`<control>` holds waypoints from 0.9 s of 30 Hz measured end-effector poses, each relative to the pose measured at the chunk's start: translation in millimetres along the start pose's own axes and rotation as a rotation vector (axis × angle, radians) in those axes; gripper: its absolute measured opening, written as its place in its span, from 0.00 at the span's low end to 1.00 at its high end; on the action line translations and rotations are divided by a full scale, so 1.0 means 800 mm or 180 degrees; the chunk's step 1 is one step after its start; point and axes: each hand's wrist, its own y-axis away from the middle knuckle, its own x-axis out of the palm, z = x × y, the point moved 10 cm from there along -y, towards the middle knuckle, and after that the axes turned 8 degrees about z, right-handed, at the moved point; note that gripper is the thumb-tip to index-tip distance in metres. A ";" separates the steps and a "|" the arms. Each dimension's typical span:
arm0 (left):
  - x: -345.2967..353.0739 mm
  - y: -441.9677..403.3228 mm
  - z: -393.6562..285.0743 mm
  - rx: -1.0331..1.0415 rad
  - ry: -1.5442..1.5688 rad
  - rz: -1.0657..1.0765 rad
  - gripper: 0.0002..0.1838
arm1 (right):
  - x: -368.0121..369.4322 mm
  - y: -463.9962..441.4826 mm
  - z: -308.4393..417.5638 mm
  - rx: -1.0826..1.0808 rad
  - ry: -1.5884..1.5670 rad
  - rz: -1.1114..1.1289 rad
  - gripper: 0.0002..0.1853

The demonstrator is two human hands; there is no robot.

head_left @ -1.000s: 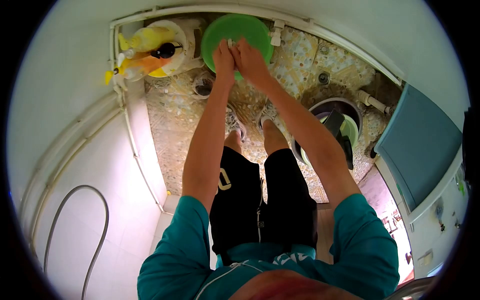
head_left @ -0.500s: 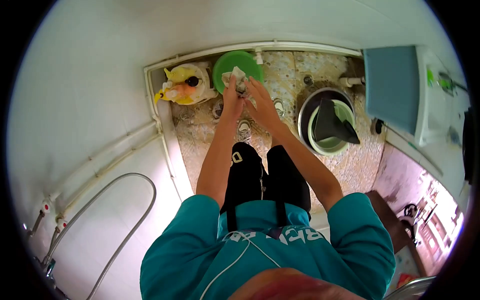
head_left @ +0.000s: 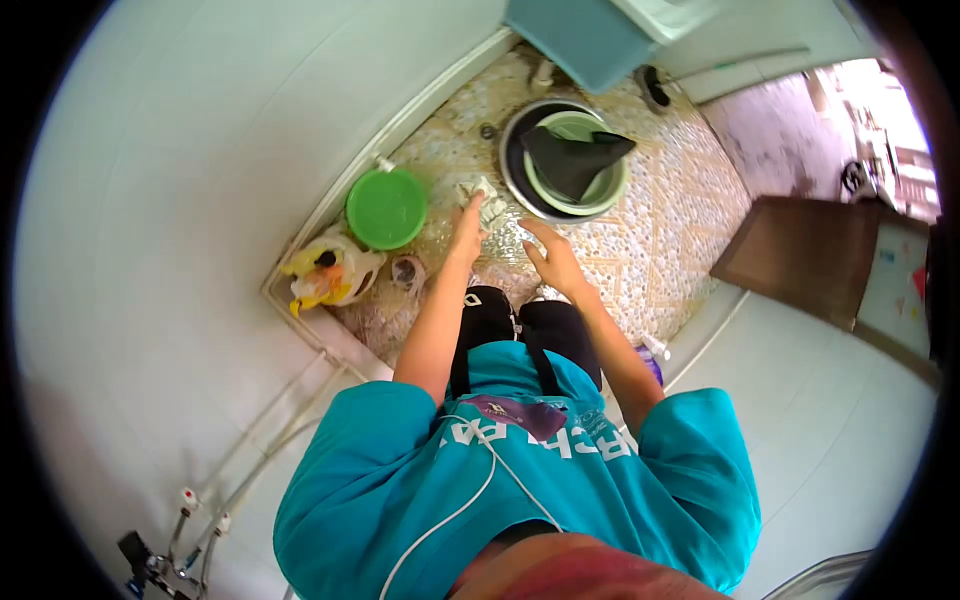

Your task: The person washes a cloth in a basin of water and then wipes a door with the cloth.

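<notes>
A crumpled whitish cloth [head_left: 489,207] is in my left hand [head_left: 467,236], whose fingers are closed at its left side. Beside it, to the right, my right hand [head_left: 556,263] is empty, with thumb and fingers apart. Just beyond my right hand stands a pale green basin [head_left: 612,196] nested in a wider dark basin with a metal rim [head_left: 512,135]. A dark grey piece of fabric [head_left: 570,160] lies in the pale basin, one end hanging over its rim. Left of the cloth, a bright green basin [head_left: 386,209] sits by the wall.
A yellow-and-white bulky object [head_left: 335,272] fills the left corner, with a small round container [head_left: 407,273] near it. The patterned floor [head_left: 650,230] looks wet. A blue cabinet [head_left: 585,40] stands at the back, a brown door [head_left: 800,255] at right.
My view and body have turned right, away from the bright green basin towards the nested basins. My right hand has come away from the cloth, which stays in my left hand.
</notes>
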 end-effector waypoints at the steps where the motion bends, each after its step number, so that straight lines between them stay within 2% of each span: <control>1: 0.031 0.010 0.020 -0.0088 -0.0258 0.0170 0.21 | -0.019 0.029 -0.014 0.0128 -0.0003 -0.0197 0.20; 3: 0.099 0.019 0.047 -0.0065 -0.0363 0.0383 0.21 | -0.061 0.080 -0.026 0.0243 0.0121 -0.0411 0.18; 6: 0.187 0.028 0.120 -0.0474 -0.0895 0.0737 0.21 | -0.115 0.166 -0.049 0.0648 0.0580 -0.0631 0.14; 8: 0.247 0.051 0.156 -0.0530 -0.1115 0.0871 0.21 | -0.186 0.232 -0.017 0.0800 -0.0187 -0.1144 0.11; 10: 0.304 0.054 0.197 -0.0604 -0.1253 0.1121 0.21 | -0.256 0.304 0.017 0.0715 -0.0111 -0.1420 0.09; 12: 0.375 0.048 0.241 -0.0658 -0.1296 0.1333 0.21 | -0.356 0.409 0.099 0.0265 0.0132 -0.1562 0.07; 13: 0.408 0.048 0.263 -0.0713 -0.1271 0.1437 0.22 | -0.397 0.457 0.130 -0.0050 0.0242 -0.1797 0.10; 14: 0.432 0.049 0.279 -0.0714 -0.1441 0.1530 0.25 | -0.425 0.510 0.174 -0.0425 0.0707 -0.2277 0.08; 15: 0.450 0.048 0.294 -0.0731 -0.1470 0.1539 0.25 | -0.439 0.567 0.204 -0.1557 0.0616 -0.2309 0.13; 16: 0.474 0.046 0.307 -0.0717 -0.1559 0.1643 0.28 | -0.445 0.629 0.229 -0.2666 0.0589 -0.2136 0.19; 18: 0.509 0.045 0.332 -0.0728 -0.1680 0.1750 0.30 | -0.454 0.678 0.316 -0.3450 -0.0224 -0.0441 0.22; 19: 0.522 0.043 0.344 -0.0784 -0.1722 0.1791 0.33 | -0.458 0.702 0.357 -0.3566 -0.0650 0.0458 0.23; 20: 0.535 0.043 0.357 -0.0850 -0.1779 0.1835 0.35 | -0.458 0.693 0.395 -0.3495 0.0347 -0.0370 0.16; 21: 0.551 0.039 0.368 -0.0910 -0.1843 0.1901 0.37 | -0.456 0.688 0.411 -0.3365 0.0838 -0.0805 0.16; 23: 0.576 0.035 0.385 -0.0965 -0.2009 0.1864 0.36 | -0.473 0.676 0.401 -0.3271 0.1002 -0.1086 0.15; 25: 0.616 0.056 0.386 -0.1033 -0.1961 0.2124 0.34 | -0.484 0.666 0.384 -0.3150 0.1118 -0.1265 0.15; 27: 0.636 0.016 0.421 -0.1109 -0.2012 0.2154 0.31 | -0.498 0.656 0.370 -0.3019 0.1207 -0.1420 0.14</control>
